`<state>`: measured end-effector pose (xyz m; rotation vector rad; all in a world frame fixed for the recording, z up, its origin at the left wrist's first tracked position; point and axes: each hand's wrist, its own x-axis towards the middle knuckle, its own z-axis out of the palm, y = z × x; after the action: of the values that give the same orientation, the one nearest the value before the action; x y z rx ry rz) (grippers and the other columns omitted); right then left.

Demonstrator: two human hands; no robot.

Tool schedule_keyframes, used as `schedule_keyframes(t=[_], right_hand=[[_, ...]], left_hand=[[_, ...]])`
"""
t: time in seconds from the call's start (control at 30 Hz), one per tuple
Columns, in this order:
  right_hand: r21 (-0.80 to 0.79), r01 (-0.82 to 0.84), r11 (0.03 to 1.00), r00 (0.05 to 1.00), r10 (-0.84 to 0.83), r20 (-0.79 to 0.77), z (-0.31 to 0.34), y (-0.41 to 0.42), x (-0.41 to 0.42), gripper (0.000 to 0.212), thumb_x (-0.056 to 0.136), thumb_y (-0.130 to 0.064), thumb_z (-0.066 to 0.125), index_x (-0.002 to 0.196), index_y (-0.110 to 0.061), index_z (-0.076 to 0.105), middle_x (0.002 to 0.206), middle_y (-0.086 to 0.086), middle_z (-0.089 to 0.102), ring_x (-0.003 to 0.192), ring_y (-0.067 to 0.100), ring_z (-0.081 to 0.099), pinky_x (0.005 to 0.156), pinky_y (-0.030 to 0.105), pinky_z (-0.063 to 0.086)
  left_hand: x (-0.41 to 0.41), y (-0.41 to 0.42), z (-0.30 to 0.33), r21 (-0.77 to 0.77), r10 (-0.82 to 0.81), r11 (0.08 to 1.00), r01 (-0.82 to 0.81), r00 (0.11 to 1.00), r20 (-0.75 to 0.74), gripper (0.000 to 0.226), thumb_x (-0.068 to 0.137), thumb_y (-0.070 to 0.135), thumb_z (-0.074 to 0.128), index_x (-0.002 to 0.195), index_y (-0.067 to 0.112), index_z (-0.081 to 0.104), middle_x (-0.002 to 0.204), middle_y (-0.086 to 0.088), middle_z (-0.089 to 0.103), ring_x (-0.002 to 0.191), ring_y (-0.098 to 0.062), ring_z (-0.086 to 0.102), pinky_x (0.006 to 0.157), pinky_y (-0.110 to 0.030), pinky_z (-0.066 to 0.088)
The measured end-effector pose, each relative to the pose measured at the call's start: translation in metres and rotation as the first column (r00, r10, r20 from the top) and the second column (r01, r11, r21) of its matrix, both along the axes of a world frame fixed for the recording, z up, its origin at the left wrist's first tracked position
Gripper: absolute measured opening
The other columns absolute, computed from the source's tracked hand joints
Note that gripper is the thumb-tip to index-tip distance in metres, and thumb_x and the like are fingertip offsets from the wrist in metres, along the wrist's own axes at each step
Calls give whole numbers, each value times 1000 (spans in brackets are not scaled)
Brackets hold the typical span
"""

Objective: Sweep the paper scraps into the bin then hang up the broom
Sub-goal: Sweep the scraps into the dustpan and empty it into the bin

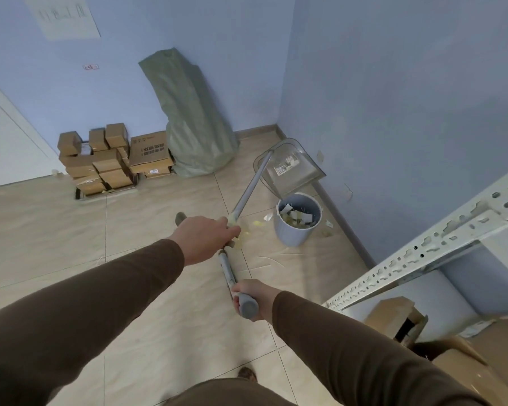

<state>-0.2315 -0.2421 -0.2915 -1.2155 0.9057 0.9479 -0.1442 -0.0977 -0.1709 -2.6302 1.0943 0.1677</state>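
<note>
The dustpan [291, 168], light rigid plastic, is tipped above the bin [298, 219]. Left hand [203, 238] grips its long handle [251, 186]; right hand [252, 297] grips the broom handle [229, 273] near its end. Scraps [327, 227] remain on the floor [159, 288].

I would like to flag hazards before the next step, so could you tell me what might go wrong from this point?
1. The dustpan is tipped above the bin, a little off its rim; scraps could miss, as several already lie on the floor beside it.
2. The left hand holds the dustpan's long handle and the right hand the broom handle; where the two cross, they may tangle.
3. The metal rack stands close on the right and could be struck.
</note>
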Motion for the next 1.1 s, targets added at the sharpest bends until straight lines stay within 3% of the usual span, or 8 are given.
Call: schedule_keyframes(t=[0.13,0.23,0.33,0.43,0.7,0.9,1.0,1.1], right_hand=[[43,16,999,1000,-16,-4,10,0,5,32,90,-23,64,119,-13,57,83,1,59,56,8,60,43,22,52],[87,75,993,997,-73,-24,21,-4,11,28,88,-20,63,114,-13,55,83,3,59,42,8,59,42,21,52],[126,101,987,995,-100,-9,36,-10,21,30,88,-18,62,115,-7,56,74,4,58,44,8,56,41,20,51],[161,113,980,994,-111,-21,54,-13,35,12,93,-15,58,94,-4,53,66,3,51,38,8,50,36,19,48],[149,71,986,995,-59,-82,79,6,103,19,95,-20,61,93,-5,51,62,6,54,35,9,53,33,19,48],[95,81,992,991,-70,-118,79,49,195,24,95,-26,62,94,-4,53,63,6,57,37,9,54,34,20,49],[74,98,992,980,-83,-180,79,68,239,27,95,-28,61,87,-3,54,63,6,56,36,10,54,33,21,49],[74,129,989,960,-106,-258,78,83,276,32,96,-30,59,78,-4,52,63,3,51,32,11,52,30,20,46]], left_hand=[[7,8,9,-126,110,986,-112,994,-22,39,94,17,52,127,35,40,90,7,46,57,-12,45,45,-30,36],[20,18,18,-273,232,930,-247,969,-86,38,94,20,52,124,40,42,91,10,56,68,-17,54,59,-37,52],[45,33,27,-405,333,834,-375,927,-173,38,91,14,53,124,33,55,90,9,61,77,-17,56,68,-30,43],[75,55,35,-498,431,695,-519,855,-289,42,85,7,52,120,27,62,98,1,67,88,-24,62,77,-32,46],[174,159,16,-475,626,466,-747,657,-420,33,86,12,58,118,14,65,107,-12,67,98,-32,62,92,-45,53],[276,229,-33,-443,660,298,-846,518,-544,26,88,14,60,113,10,66,101,-13,69,91,-29,64,77,-37,53],[338,260,-54,-369,652,257,-893,442,-617,29,88,16,63,114,5,65,98,-15,70,91,-32,67,82,-43,59],[397,280,-75,-304,653,287,-908,418,-632,32,87,18,65,115,4,64,96,-14,71,91,-32,68,86,-48,60]])
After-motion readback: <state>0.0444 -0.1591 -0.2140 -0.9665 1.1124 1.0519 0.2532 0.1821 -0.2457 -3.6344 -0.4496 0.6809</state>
